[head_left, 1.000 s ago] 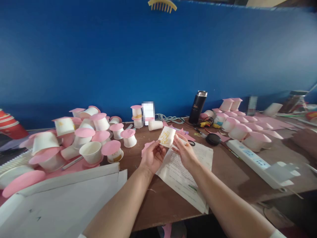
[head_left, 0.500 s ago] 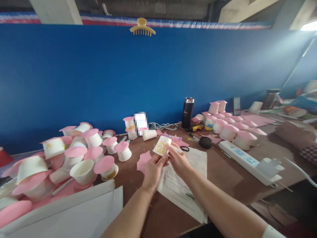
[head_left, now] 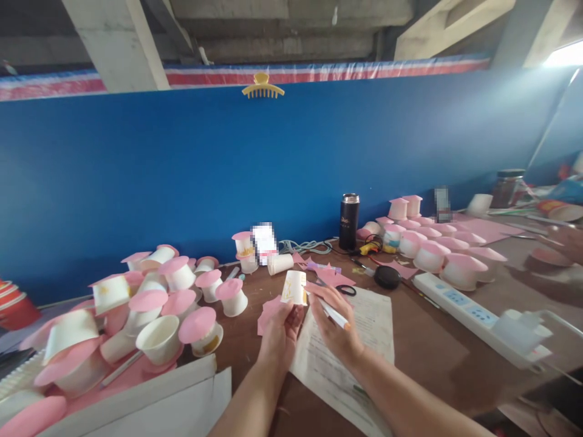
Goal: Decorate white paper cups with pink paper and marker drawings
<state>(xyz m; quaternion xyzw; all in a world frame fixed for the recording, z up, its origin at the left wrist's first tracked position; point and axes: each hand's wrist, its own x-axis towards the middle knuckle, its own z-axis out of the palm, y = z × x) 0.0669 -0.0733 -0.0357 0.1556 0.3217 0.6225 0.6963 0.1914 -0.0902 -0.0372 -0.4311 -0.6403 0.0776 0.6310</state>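
My left hand (head_left: 280, 337) holds a small white paper cup (head_left: 294, 287) with yellow marks on its side, gripping it from below. In my right hand (head_left: 334, 321) is a white marker (head_left: 334, 314) with an orange end, its tip at the cup's right side. Beneath the hands lies a printed sheet (head_left: 373, 309). Pink paper (head_left: 268, 312) shows just left of the cup, and dark scissor handles (head_left: 348, 290) lie to the right.
Many cups with pink discs (head_left: 148, 300) crowd the left; more (head_left: 432, 255) stand at right. A black bottle (head_left: 349, 221), round black case (head_left: 387, 277) and power strip (head_left: 473, 315) are on the table. Another person's hand (head_left: 565, 240) is at far right.
The view has tilted up slightly. The cup has turned in my left hand, and the marker in my right hand now shows more fully. The other person's hand has moved.
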